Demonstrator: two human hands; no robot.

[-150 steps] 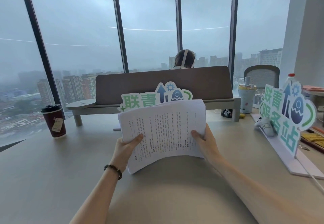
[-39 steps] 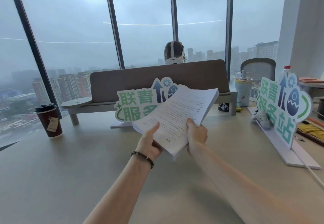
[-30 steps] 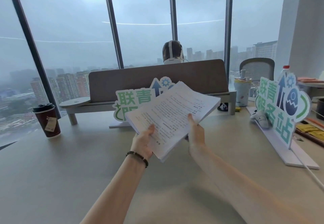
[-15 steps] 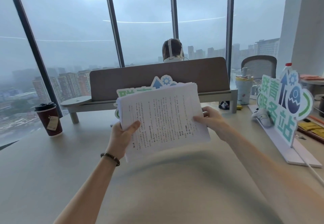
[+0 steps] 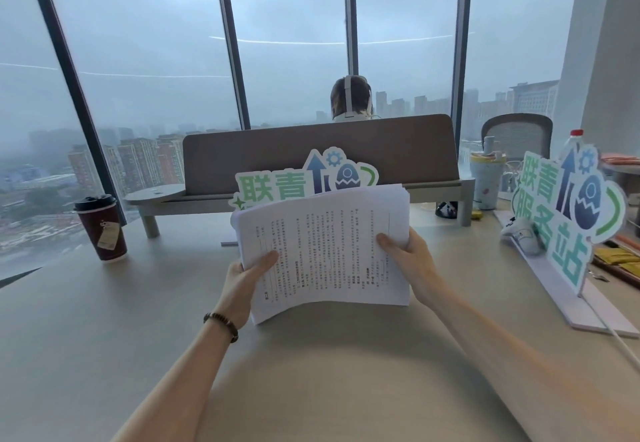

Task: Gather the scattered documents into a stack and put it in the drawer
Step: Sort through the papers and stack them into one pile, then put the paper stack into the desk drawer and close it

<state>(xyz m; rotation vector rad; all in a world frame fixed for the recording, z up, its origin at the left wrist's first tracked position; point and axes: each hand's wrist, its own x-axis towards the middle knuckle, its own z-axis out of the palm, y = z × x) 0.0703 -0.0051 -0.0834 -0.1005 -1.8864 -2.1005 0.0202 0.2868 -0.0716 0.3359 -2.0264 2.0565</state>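
Note:
A thick stack of white printed documents (image 5: 325, 251) stands roughly upright above the beige desk (image 5: 104, 337), its printed face toward me and its lower edge bowed. My left hand (image 5: 244, 280) grips the stack's lower left side, thumb across the front page. My right hand (image 5: 410, 260) grips the right side, thumb on the front. No drawer is in view.
A green and blue sign (image 5: 304, 182) stands just behind the stack, in front of a brown divider (image 5: 318, 151). A second sign (image 5: 568, 213) stands at the right with a white mouse (image 5: 523, 234) beside it. A dark red coffee cup (image 5: 102, 228) stands at left. A person sits beyond the divider.
The stack has turned from a tilted, flatter hold to upright facing me. Both hands have shifted to opposite sides, and the stack sits slightly lower than half a second ago.

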